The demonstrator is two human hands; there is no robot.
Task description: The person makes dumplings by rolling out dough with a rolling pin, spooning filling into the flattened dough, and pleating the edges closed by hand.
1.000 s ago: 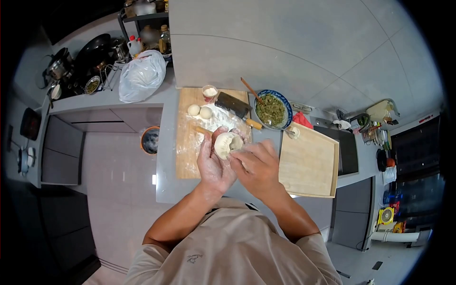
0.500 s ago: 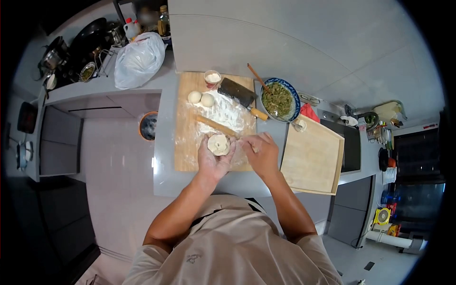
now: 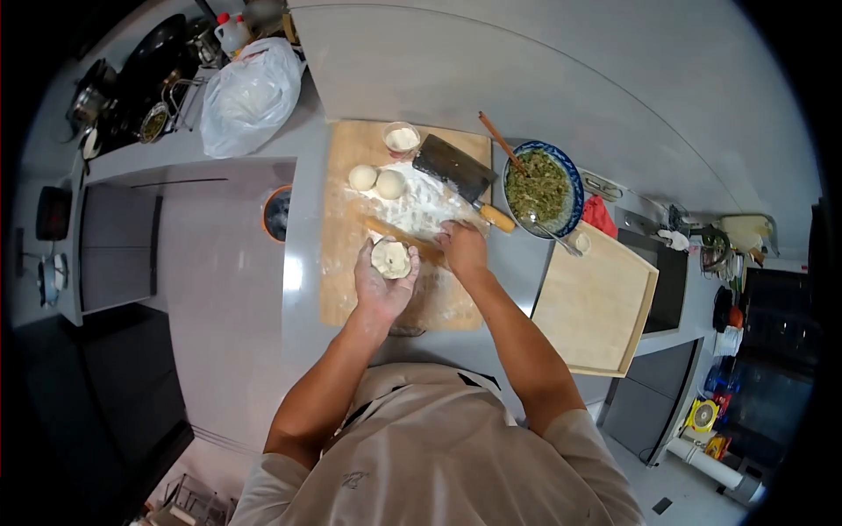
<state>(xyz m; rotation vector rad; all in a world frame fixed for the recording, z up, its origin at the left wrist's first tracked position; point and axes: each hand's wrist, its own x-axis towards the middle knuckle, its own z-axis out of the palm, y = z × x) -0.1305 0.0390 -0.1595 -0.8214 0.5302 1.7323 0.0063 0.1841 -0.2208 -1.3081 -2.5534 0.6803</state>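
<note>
In my left hand (image 3: 379, 285) rests a round, gathered dough bun (image 3: 391, 259) with a small dark opening in its top; the fingers cup it from below and the sides. My right hand (image 3: 465, 250) is down at the floured board, its fingers bent together beside the right end of the rolling pin (image 3: 399, 235). Whether its fingertips pinch anything is hidden. Scattered flour (image 3: 419, 206) lies just beyond. Two smooth dough balls (image 3: 376, 181) sit at the upper left of the wooden board (image 3: 346, 298).
A cleaver (image 3: 453, 168) lies across the board's far right, near a tub of flour (image 3: 402, 138). To the right stand a bowl of green filling (image 3: 538, 188) with chopsticks and a spoon, and a wooden tray (image 3: 588, 307). A white plastic bag (image 3: 253, 96) is at the back left.
My right hand has left the bun's side and moved forward onto the floured board. The left hand with the bun has shifted slightly left. The camera view has shifted a little.
</note>
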